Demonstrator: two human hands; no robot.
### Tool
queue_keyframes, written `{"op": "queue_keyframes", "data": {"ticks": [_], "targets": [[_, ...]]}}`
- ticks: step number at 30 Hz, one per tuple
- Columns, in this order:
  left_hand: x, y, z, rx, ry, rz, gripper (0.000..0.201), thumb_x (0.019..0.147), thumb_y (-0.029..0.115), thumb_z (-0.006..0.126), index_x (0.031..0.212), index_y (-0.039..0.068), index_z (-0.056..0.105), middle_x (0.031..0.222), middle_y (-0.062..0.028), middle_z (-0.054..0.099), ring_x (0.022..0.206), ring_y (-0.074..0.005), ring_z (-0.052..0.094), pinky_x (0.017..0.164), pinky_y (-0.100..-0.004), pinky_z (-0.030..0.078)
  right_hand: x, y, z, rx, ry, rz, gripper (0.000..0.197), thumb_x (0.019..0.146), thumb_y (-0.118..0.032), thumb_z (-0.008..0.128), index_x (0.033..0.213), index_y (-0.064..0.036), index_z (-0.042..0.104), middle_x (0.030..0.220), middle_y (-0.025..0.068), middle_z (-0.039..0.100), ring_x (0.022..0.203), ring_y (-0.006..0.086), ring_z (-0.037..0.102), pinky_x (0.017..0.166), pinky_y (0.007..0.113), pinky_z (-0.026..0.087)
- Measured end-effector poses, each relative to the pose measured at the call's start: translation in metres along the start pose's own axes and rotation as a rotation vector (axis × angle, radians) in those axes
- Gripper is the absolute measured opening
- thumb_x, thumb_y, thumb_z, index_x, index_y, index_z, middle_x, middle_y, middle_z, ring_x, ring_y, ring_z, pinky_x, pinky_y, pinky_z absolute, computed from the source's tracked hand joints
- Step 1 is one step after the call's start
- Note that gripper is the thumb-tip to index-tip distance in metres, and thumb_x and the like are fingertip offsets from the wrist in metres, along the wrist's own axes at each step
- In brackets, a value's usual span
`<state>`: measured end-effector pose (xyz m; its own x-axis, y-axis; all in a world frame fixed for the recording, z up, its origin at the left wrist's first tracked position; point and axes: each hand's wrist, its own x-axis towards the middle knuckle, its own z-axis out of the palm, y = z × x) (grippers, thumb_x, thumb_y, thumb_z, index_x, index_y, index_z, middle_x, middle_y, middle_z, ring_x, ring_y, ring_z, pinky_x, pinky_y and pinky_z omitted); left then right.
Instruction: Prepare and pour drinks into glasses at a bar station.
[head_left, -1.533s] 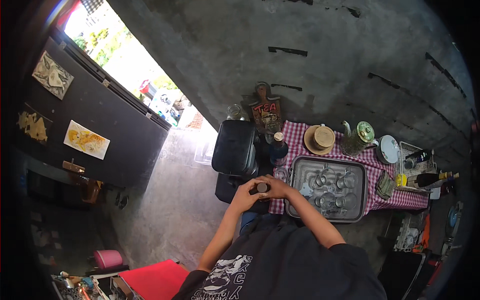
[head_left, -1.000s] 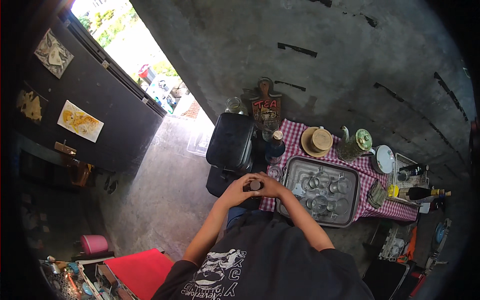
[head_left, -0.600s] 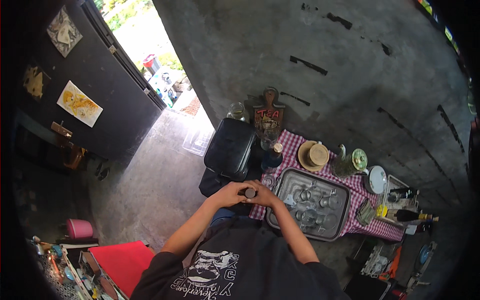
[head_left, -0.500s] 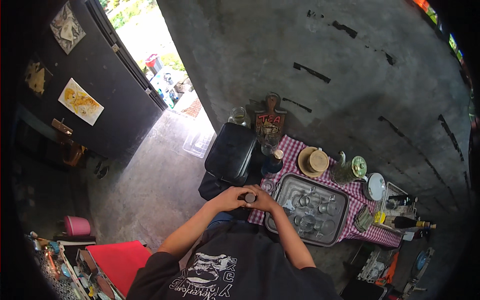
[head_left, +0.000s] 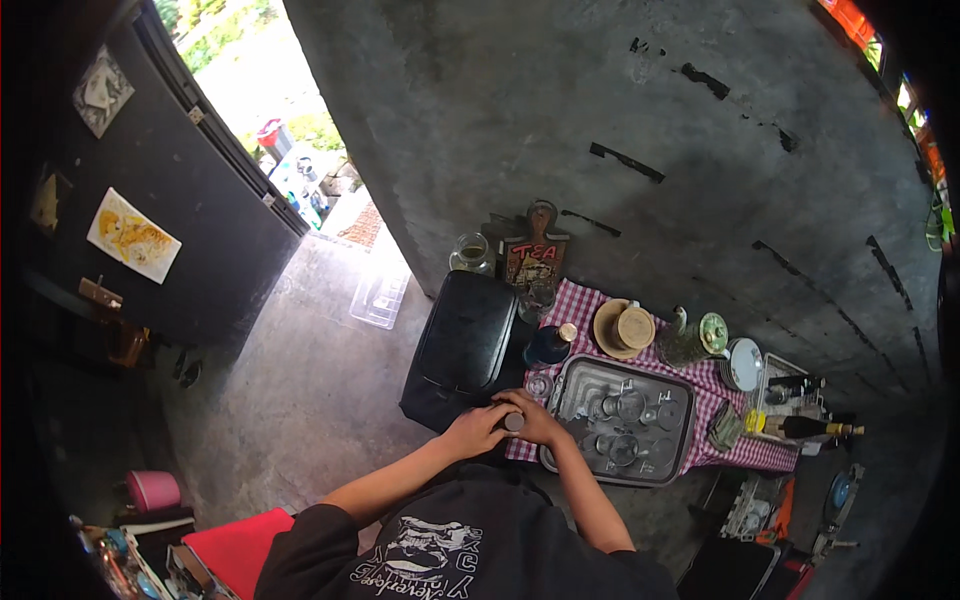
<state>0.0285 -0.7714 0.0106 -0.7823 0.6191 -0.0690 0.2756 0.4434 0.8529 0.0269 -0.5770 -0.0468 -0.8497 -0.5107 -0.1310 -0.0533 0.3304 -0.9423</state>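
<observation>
Both my hands close around a small dark container with a round grey-brown top [head_left: 514,422], held upright in front of my body at the table's near edge. From the left side my left hand [head_left: 474,432] wraps its fingers around it; my right hand [head_left: 538,420] grips it from the other side. Most of its body is hidden by the fingers. Just beyond the hands stands a black case [head_left: 468,335]. A small clear glass [head_left: 539,386] stands close to my right hand, beside a grey tray [head_left: 600,376] that carries several clear glass cups [head_left: 630,404].
A dark blue bottle [head_left: 546,348], a tan cup [head_left: 634,328] on a saucer, a green teapot [head_left: 700,338] and stacked white dishes [head_left: 742,364] line the far side of the checked cloth [head_left: 575,300]. A crumpled cloth [head_left: 725,428] lies right of the tray. A wall rises behind.
My hands, still around the container, sit slightly lower and farther right in the picture. The whole view has shifted a little. The cups on the tray look the same.
</observation>
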Motion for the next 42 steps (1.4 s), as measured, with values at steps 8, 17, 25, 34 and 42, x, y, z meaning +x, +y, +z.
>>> {"op": "queue_keyframes", "data": {"ticks": [8, 17, 25, 34, 42], "targets": [[0.003, -0.005, -0.001, -0.012, 0.020, 0.036, 0.041, 0.082, 0.012, 0.066, 0.121, 0.012, 0.054, 0.106, -0.0186, 0.066, 0.098, -0.0402, 0.063, 0.081, -0.0467, 0.051, -0.003, 0.000, 0.016, -0.064, 0.198, 0.010, 0.071, 0.063, -0.013, 0.084, 0.128, -0.0109, 0.055, 0.127, 0.0099, 0.055, 0.122, 0.0314, 0.051, 0.103, 0.040, 0.044], [0.012, -0.015, -0.001, -0.114, 0.020, 0.196, 0.041, 0.082, 0.010, 0.066, 0.120, 0.005, 0.054, 0.110, -0.0230, 0.063, 0.104, -0.0424, 0.060, 0.087, -0.0472, 0.049, -0.008, -0.011, 0.035, -0.061, 0.451, 0.081, 0.062, 0.064, -0.009, 0.077, 0.124, -0.0094, 0.058, 0.124, 0.0102, 0.058, 0.119, 0.0310, 0.054, 0.102, 0.039, 0.044], [0.016, -0.023, 0.008, -0.137, 0.062, 0.222, 0.036, 0.083, 0.011, 0.069, 0.117, 0.004, 0.056, 0.106, -0.0221, 0.064, 0.102, -0.0403, 0.063, 0.085, -0.0415, 0.050, -0.007, -0.006, 0.050, -0.042, 0.609, 0.132, 0.053, 0.067, -0.010, 0.073, 0.119, -0.0080, 0.060, 0.123, 0.0083, 0.060, 0.118, 0.0297, 0.054, 0.101, 0.038, 0.043], [0.017, -0.024, 0.014, -0.253, 0.014, 0.161, 0.040, 0.084, 0.009, 0.065, 0.123, 0.009, 0.054, 0.117, -0.0203, 0.061, 0.109, -0.0403, 0.058, 0.093, -0.0450, 0.045, -0.005, 0.001, 0.055, -0.108, 0.662, 0.163, 0.048, 0.071, -0.015, 0.072, 0.117, -0.0080, 0.062, 0.124, 0.0068, 0.061, 0.118, 0.0275, 0.053, 0.102, 0.037, 0.043], [0.018, -0.047, 0.031, -0.409, -0.022, 0.208, 0.044, 0.088, 0.011, 0.060, 0.132, 0.009, 0.050, 0.130, -0.0178, 0.056, 0.120, -0.0367, 0.053, 0.103, -0.0429, 0.039, -0.002, 0.013, 0.062, -0.118, 0.735, 0.181, 0.042, 0.074, -0.016, 0.070, 0.115, -0.0087, 0.063, 0.124, 0.0066, 0.061, 0.118, 0.0274, 0.052, 0.102, 0.037, 0.043]]}}
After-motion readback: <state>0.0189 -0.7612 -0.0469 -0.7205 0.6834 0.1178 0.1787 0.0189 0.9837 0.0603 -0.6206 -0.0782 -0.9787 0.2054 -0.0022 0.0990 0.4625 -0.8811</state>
